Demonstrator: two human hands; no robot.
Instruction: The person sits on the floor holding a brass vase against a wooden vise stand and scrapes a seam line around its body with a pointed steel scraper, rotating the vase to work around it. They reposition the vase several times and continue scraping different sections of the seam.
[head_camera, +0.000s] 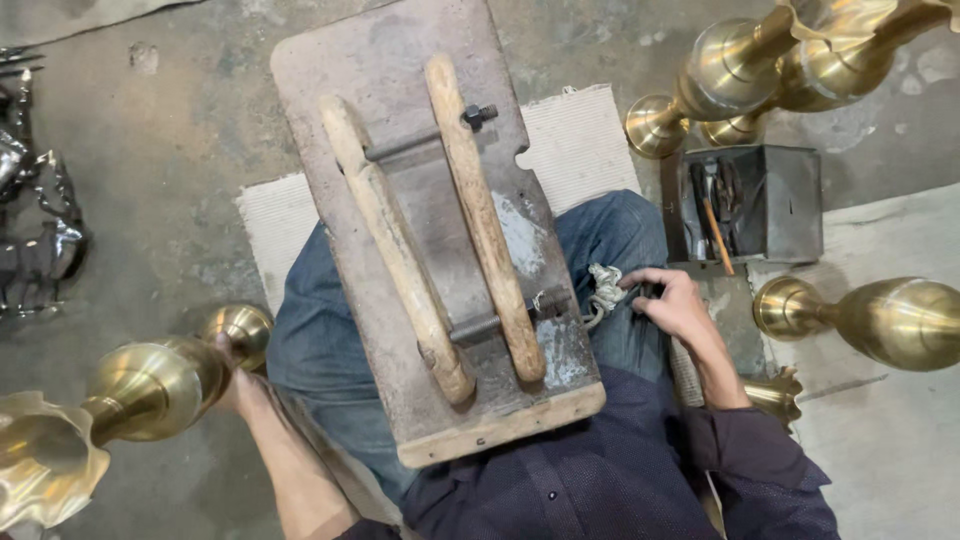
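A worn wooden board (420, 90) with two wooden rails (485, 220) bolted across metal bars rests on my lap. My left hand (232, 380) grips a tall brass vase (130, 395) lying at the lower left, its frilled mouth toward the frame's corner. My right hand (672, 305) rests on my right knee, fingers touching a knotted white cord (604, 290) tied to the board's right edge.
Several brass vases lie at the upper right (740, 65) and right (890, 320). A dark metal box (785, 205) holding tools stands beside my knee. Shiny metal pieces (40, 230) sit at the far left. A white mat (580, 140) covers the concrete floor.
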